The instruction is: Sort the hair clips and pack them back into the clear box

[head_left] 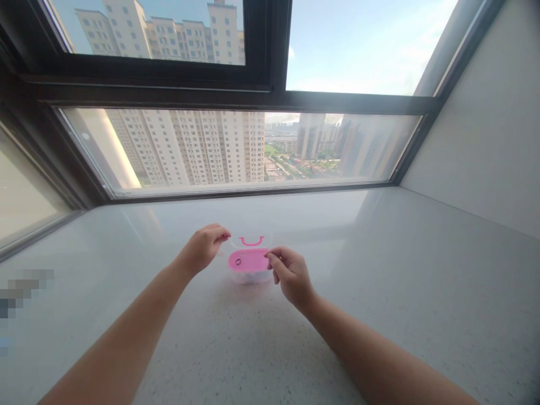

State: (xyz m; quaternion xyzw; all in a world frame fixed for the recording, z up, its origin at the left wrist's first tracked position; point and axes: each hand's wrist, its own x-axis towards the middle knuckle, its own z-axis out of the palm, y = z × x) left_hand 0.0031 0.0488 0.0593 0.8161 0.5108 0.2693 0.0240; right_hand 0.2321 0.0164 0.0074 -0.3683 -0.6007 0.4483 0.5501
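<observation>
A small oval box (pixel 248 278) with clear walls stands on the pale counter, and a pink tray (pixel 255 260) covers its top. On the tray's left part lies a small dark ring (pixel 238 261). Just behind is a clear lid with a pink handle (pixel 252 242). My left hand (pixel 205 246) hovers left of the lid, fingertips pinched; what is between them is too small to name. My right hand (pixel 291 274) is at the tray's right end, thumb and forefinger pressed together. Whatever it may hold is hidden. Dark shapes inside the box are blurred.
A tiny pale item (pixel 220 253) lies on the speckled white counter (pixel 236 349) beneath my left hand. Beyond the counter runs a dark window frame (pixel 253 100) with tall buildings outside. A white wall (pixel 485 146) bounds the right side.
</observation>
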